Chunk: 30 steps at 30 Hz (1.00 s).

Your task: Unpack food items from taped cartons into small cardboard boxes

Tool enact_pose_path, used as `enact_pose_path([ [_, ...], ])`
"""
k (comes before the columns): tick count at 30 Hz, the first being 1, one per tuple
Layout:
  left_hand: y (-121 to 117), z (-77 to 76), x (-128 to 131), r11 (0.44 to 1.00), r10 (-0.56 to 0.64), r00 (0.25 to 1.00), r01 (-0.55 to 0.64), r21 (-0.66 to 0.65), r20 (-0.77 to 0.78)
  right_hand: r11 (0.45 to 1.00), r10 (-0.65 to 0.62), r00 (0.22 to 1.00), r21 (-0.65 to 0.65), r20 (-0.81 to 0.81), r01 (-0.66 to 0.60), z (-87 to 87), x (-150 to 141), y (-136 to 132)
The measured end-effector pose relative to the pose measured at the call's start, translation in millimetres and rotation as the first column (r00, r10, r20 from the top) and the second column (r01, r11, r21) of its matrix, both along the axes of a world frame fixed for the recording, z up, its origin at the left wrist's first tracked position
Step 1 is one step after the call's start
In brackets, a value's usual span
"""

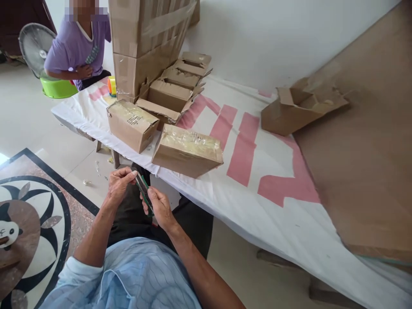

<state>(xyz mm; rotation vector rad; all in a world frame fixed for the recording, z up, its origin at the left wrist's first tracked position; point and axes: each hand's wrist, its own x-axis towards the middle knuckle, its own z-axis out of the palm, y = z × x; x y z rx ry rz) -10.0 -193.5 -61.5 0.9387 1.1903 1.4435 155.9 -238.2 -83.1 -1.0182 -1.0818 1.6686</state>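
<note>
Over my lap, my right hand [157, 206] is wrapped around a slim green and dark tool [143, 189] that looks like a utility knife. The fingers of my left hand [121, 182] are pinched at its upper end. It slants between the two hands, and its lower part is hidden by my right hand. Just beyond the hands, near the table's front edge, lie two closed, taped cardboard boxes, the left box [131, 124] and the right box [188, 150]. Neither hand touches these boxes.
Open cardboard boxes [170, 94] stand in a row behind, beside a tall carton stack [128, 38]. Another open box [289, 109] sits at right by a large cardboard sheet [363, 128]. A cloth covers the table [273, 223]. A person [77, 51] in purple is at far left.
</note>
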Motion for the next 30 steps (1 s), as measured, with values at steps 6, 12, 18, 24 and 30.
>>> enact_pose_path([
  [6, -4, -11.2, -21, 0.994, 0.091, 0.994, -0.086, -0.067, 0.065, 0.999, 0.034, 0.999, -0.012, 0.041, -0.034, -5.4, -18, -1],
  [12, -6, -9.7, -29, 0.989, 0.135, 0.985, -0.127, -0.077, 0.108, 0.999, 0.040, 0.998, 0.018, 0.049, -0.041, -3.9, -24, -6],
  [18, -4, -6.9, -38, 0.986, 0.168, 0.974, -0.163, -0.045, 0.152, 0.999, 0.021, 0.999, 0.030, 0.043, -0.022, -7.9, -26, -9],
  [24, 4, -0.8, -62, 0.948, 0.310, 0.936, -0.317, 0.018, 0.168, 1.000, 0.019, 0.999, 0.006, 0.028, -0.019, -11.9, -21, -14],
  [30, -3, -3.3, -53, 0.990, 0.139, 0.988, -0.140, 0.000, 0.061, 0.998, 0.034, 0.999, 0.048, 0.028, -0.036, -6.6, -20, -12],
])
